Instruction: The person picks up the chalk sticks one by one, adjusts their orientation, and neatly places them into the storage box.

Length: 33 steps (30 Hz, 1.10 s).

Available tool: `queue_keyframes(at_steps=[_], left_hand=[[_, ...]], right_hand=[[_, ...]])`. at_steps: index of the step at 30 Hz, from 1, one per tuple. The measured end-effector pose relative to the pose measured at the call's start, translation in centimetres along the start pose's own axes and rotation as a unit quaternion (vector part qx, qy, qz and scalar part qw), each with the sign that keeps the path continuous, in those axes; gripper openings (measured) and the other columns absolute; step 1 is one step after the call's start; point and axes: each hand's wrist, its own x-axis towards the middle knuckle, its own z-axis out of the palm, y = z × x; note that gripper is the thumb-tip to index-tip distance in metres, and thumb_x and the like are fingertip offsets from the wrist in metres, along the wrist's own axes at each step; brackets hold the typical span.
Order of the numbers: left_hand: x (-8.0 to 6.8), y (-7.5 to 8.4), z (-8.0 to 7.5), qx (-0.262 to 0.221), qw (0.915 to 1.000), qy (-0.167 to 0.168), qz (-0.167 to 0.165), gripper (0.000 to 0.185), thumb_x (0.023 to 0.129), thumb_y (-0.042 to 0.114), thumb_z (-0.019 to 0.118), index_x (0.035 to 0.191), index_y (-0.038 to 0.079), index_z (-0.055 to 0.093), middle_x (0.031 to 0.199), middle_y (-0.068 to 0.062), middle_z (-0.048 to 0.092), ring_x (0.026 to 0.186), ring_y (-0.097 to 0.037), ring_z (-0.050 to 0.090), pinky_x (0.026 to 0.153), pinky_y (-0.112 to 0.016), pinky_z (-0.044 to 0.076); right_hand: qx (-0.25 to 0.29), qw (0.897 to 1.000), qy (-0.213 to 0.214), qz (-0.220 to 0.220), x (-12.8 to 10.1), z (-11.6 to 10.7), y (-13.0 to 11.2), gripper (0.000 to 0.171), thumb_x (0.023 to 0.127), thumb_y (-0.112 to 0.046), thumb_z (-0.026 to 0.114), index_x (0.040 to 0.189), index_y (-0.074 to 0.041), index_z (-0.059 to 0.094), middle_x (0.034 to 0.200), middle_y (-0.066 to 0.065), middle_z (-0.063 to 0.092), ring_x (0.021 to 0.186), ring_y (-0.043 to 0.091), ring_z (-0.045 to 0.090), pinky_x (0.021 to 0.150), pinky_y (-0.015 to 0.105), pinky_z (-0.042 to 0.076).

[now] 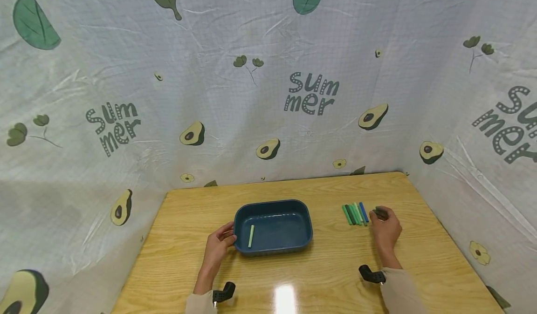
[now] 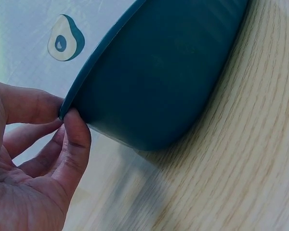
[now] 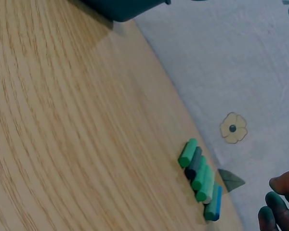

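Note:
My left hand (image 1: 218,246) pinches the rim of a dark blue tray (image 1: 272,250) at its left end. In the left wrist view, thumb and finger (image 2: 78,127) meet at the tray's (image 2: 159,72) lip. Inside the tray lies a pale green chalk-like stick (image 1: 251,236). My right hand (image 1: 385,230) is just right of a row of short green, dark and blue sticks (image 1: 354,214), apart from them. In the right wrist view its fingertips (image 3: 275,202) look shaded dark green, and a gap shows between them and the thumb. Nothing shows held there.
The wooden table (image 1: 335,262) ends at the back against a white cloth (image 1: 235,104) printed with avocados and leaves. This cloth also hangs at both sides. The row of sticks lies to the right of the tray, toward the table's back edge.

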Motion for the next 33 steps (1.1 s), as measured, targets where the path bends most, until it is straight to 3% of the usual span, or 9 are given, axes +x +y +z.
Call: queue_keyframes(at_steps=[4,5,10,13,17,21,25,33], left_hand=[[-0.1,0.1,0.1,-0.002,1.0000,0.002,0.000,0.047,0.091,-0.003,0.059,0.138,0.000,0.054,0.133,-0.023,0.057,0.119,-0.033,0.056,0.074,-0.019,0.053],[0.0,0.0,0.1,-0.002,1.0000,0.001,-0.001,0.047,0.091,-0.003,0.059,0.138,0.000,0.054,0.133,-0.023,0.057,0.119,-0.033,0.056,0.074,-0.019,0.053],[-0.1,0.0,0.0,-0.009,1.0000,-0.001,0.002,0.048,0.092,-0.003,0.059,0.139,-0.002,0.053,0.134,-0.025,0.056,0.120,-0.034,0.056,0.073,-0.019,0.053],[-0.1,-0.1,-0.1,-0.011,0.9999,0.001,0.004,0.048,0.091,-0.003,0.059,0.139,-0.003,0.052,0.134,-0.026,0.055,0.118,-0.032,0.057,0.073,-0.019,0.054],[0.0,-0.2,-0.2,-0.003,1.0000,0.006,0.007,0.047,0.091,-0.003,0.060,0.137,-0.002,0.054,0.132,-0.025,0.057,0.113,-0.026,0.059,0.074,-0.020,0.054],[0.1,-0.2,-0.2,-0.002,1.0000,0.008,0.002,0.046,0.090,-0.003,0.060,0.136,0.000,0.056,0.130,-0.022,0.058,0.111,-0.024,0.060,0.074,-0.020,0.054],[0.1,-0.2,-0.1,-0.002,1.0000,0.008,-0.004,0.047,0.090,-0.003,0.060,0.137,0.002,0.056,0.131,-0.020,0.059,0.113,-0.024,0.059,0.075,-0.019,0.054],[-0.1,-0.1,0.0,-0.003,1.0000,0.001,0.003,0.047,0.091,-0.002,0.060,0.138,-0.001,0.054,0.133,-0.024,0.056,0.117,-0.030,0.058,0.076,-0.019,0.054]], right_hand=[[-0.010,1.000,-0.008,0.027,0.0,0.4,0.3,0.029,0.090,-0.011,0.069,0.116,0.000,0.066,0.108,0.024,0.070,0.067,-0.021,0.043,0.064,0.004,0.036],[-0.012,0.999,-0.011,0.034,0.1,0.5,0.4,0.029,0.090,-0.012,0.068,0.117,-0.001,0.065,0.109,0.023,0.071,0.070,-0.016,0.049,0.067,0.007,0.038],[-0.013,0.999,-0.014,0.050,0.3,1.1,1.1,0.030,0.090,-0.014,0.069,0.117,-0.002,0.065,0.110,0.021,0.071,0.072,-0.013,0.049,0.077,0.026,0.046],[-0.008,0.998,-0.015,0.064,0.3,1.7,1.3,0.031,0.090,-0.014,0.068,0.119,-0.004,0.065,0.111,0.020,0.072,0.073,-0.011,0.050,0.079,0.027,0.046],[0.000,0.997,-0.018,0.080,0.1,2.2,1.4,0.033,0.090,-0.014,0.067,0.121,-0.003,0.064,0.114,0.020,0.071,0.091,0.019,0.066,0.081,0.031,0.047],[0.013,0.996,-0.019,0.087,-0.1,2.3,1.4,0.034,0.090,-0.011,0.066,0.122,0.001,0.063,0.116,0.026,0.068,0.108,0.039,0.060,0.091,0.044,0.044],[0.011,0.996,-0.016,0.088,-0.1,2.3,1.4,0.033,0.090,-0.010,0.066,0.121,0.002,0.062,0.116,0.028,0.067,0.113,0.044,0.054,0.097,0.052,0.037],[-0.030,0.996,-0.015,0.081,-0.1,2.8,1.5,0.030,0.090,-0.010,0.066,0.117,0.001,0.064,0.113,0.027,0.068,0.107,0.045,0.054,0.095,0.053,0.036]])
